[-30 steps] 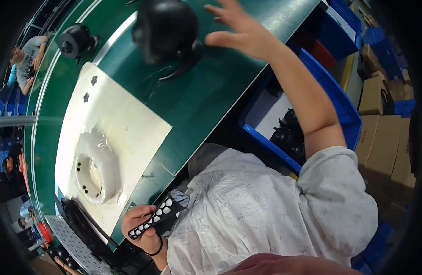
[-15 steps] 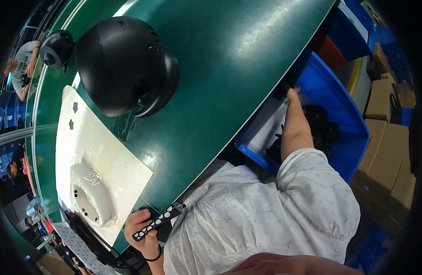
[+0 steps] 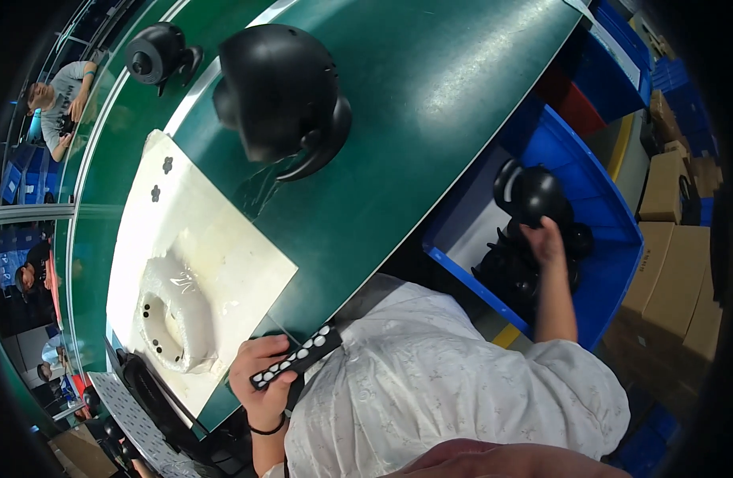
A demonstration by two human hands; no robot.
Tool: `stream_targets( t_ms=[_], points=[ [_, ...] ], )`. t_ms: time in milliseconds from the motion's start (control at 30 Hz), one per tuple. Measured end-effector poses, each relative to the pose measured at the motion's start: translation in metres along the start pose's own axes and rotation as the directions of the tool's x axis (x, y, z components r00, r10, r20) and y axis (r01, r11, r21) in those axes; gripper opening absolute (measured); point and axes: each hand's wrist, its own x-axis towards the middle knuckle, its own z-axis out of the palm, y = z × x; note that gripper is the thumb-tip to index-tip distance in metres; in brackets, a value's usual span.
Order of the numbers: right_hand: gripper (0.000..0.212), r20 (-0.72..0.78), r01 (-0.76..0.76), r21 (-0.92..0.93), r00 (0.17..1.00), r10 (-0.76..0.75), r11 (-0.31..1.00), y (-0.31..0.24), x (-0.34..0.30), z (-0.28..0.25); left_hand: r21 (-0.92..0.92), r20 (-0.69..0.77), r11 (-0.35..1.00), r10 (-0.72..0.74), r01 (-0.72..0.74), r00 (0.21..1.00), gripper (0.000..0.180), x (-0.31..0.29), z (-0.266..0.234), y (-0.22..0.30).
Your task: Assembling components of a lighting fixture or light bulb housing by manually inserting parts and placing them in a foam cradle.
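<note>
My left hand (image 3: 263,382) is closed round a black strip (image 3: 302,354) with a row of white dots, at the table's near edge. Out to the right, my right hand (image 3: 548,240) grips a glossy black rounded part (image 3: 533,195) with a curved handle-like piece, above the blue bin (image 3: 597,179). Beneath it in the bin lie several other black parts (image 3: 506,271). A larger matte black rounded housing (image 3: 279,92) with a curved lower piece sits on the green table (image 3: 414,143).
A white sheet (image 3: 223,247) on the table carries a white ring-shaped cradle (image 3: 195,319) with black dots and two small flower-shaped pieces. A smaller black housing (image 3: 155,52) stands beyond. Cardboard boxes (image 3: 669,271) are stacked at right. Another person (image 3: 68,95) is at far left.
My right hand has moved from beside the table edge back over the bin, where the glossy black part now shows in it. My left hand still holds the strip. The view has shifted slightly.
</note>
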Motion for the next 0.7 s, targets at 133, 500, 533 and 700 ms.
stream_targets(
  t_ms=[133,500,533,700],
  points=[
    [0.089,0.487,0.315,-0.081,0.840,-0.238,0.946,-0.112,-0.051,0.044,-0.029,0.045,0.995,0.097,-0.096,0.994,0.030,0.002,0.003,-0.001],
    [0.074,0.461,0.425,-0.842,0.887,0.032,0.333,-0.174,-0.007,0.359,0.003,-0.006,0.992,0.126,-0.126,0.992,0.028,-0.019,-0.011,-0.012],
    [0.074,0.480,0.429,-0.827,0.875,0.060,0.363,-0.168,-0.004,0.369,0.010,-0.007,0.990,0.141,-0.141,0.990,0.028,-0.019,-0.009,-0.012],
    [0.078,0.491,0.500,-0.490,0.835,-0.248,0.715,-0.108,0.030,0.354,0.019,-0.032,0.986,0.165,-0.165,0.986,0.028,-0.014,-0.004,-0.011]
  ],
)
